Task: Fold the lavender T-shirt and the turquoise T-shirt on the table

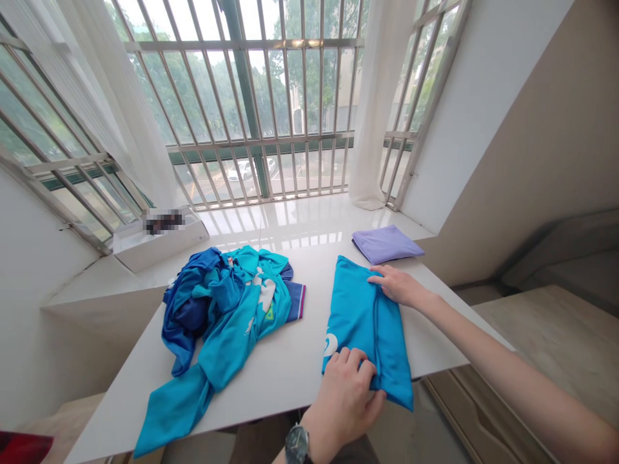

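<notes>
Teal cloth [367, 328], perhaps shirt, under right hand [399, 287]

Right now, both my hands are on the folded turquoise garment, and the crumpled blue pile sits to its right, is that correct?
No: the crumpled blue pile sits to the left of the folded turquoise garment, as the head view shows. Your left hand and right hand are on it.
</notes>
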`<state>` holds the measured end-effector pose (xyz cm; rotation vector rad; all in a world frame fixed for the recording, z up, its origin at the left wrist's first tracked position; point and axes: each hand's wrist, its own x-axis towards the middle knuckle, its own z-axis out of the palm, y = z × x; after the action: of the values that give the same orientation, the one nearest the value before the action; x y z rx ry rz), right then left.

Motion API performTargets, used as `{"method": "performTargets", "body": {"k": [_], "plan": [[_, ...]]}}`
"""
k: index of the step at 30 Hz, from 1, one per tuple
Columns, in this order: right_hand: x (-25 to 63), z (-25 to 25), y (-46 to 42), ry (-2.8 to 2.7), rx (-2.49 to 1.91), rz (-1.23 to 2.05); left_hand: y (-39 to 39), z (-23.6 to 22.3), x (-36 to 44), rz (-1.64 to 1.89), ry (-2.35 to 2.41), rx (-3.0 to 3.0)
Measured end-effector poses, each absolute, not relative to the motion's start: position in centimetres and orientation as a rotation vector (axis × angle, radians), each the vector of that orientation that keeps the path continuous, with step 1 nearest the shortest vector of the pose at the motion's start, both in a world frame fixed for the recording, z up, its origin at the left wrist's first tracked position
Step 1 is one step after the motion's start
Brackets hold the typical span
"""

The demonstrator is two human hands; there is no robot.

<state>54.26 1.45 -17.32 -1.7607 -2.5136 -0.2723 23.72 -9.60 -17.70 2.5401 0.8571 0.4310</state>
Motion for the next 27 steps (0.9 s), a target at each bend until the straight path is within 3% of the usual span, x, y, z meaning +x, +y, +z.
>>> {"method": "performTargets", "body": {"k": [12,16,27], "plan": [[54.1,-17.7,2.6,-2.484,-1.604,-0.279,-10.5,-17.5,24.5,0.416,1.028,2.612],[54.0,-17.1,2.9,-2.417,-1.624,-0.074,-10.6,-17.7,25.1,0.461,1.092,2.557],[52.6,-15.3,7.8,-2.066,-1.678,0.411,-8.5,-17.7,22.1,0.862,1.010,1.614]]}}
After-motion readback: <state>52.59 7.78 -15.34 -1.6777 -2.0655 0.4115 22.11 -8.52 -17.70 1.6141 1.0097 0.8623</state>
